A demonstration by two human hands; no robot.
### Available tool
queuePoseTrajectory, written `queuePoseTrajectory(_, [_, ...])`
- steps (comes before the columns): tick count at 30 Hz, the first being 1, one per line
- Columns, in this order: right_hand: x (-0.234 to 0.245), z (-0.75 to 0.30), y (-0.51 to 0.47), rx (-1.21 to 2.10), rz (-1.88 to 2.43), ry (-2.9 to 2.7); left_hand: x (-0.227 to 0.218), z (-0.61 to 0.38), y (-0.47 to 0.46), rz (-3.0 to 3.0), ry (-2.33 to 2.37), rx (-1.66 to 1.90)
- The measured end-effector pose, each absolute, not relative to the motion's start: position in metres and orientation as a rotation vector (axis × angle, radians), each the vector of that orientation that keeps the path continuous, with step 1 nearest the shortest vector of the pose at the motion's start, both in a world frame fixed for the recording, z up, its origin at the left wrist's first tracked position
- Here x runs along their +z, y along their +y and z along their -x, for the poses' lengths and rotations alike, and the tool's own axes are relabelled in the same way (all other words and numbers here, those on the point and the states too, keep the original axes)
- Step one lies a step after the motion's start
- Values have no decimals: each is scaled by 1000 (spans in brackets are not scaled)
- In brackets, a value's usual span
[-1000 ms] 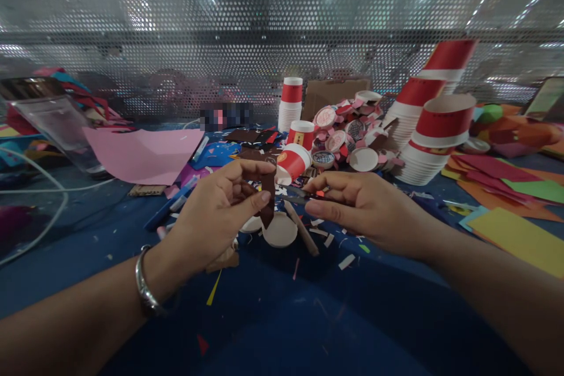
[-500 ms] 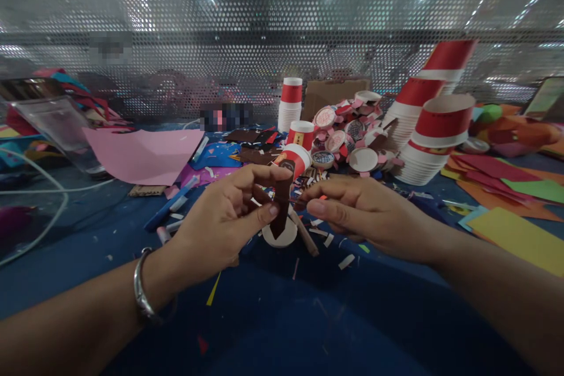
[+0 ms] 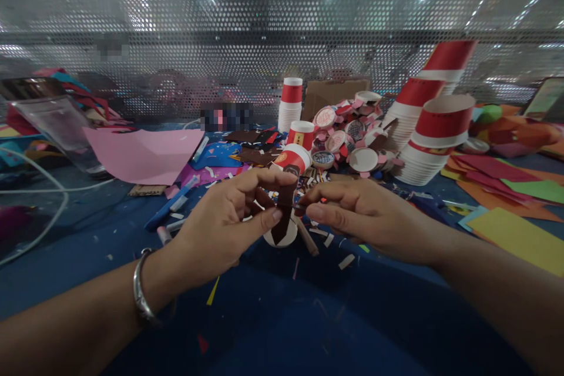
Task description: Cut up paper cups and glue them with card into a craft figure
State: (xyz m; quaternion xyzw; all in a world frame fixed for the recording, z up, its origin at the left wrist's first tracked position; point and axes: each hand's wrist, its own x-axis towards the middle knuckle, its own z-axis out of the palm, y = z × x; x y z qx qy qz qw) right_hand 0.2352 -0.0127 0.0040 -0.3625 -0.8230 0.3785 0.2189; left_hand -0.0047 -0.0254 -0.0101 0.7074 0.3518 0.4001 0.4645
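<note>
My left hand [image 3: 229, 211] is closed, its thumb and fingers pinching a dark brown paper strip [image 3: 284, 214] that hangs upright with a pointed lower end. From the other side, my right hand [image 3: 361, 214] pinches a thin dark strip [image 3: 299, 207] that crosses the brown paper; its exact kind is too small to tell. Behind and below the brown strip shows a round white disc [image 3: 288, 239] on the blue table. A tipped red and white paper cup [image 3: 295, 157] lies just beyond my fingers.
Stacked paper cups [image 3: 420, 158] stand at the right, beside a heap of cut cup pieces [image 3: 337, 140]. Coloured paper sheets [image 3: 520, 241] lie far right. Pink paper [image 3: 150, 155], a blue pen [image 3: 170, 207] and a clear jar [image 3: 57, 129] are at the left. A perforated metal screen [image 3: 247, 70] rises behind.
The brown paper strip has shifted slightly right and down with my left fingertips. My right hand's fingertips now meet the strip, with the thin dark piece across it.
</note>
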Motion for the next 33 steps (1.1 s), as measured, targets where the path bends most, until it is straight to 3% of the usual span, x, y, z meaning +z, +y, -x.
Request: queuePoseTrajectory(33, [9,-237,-16,954,1110,-2246,-7,4,-24,-1689,1023,965])
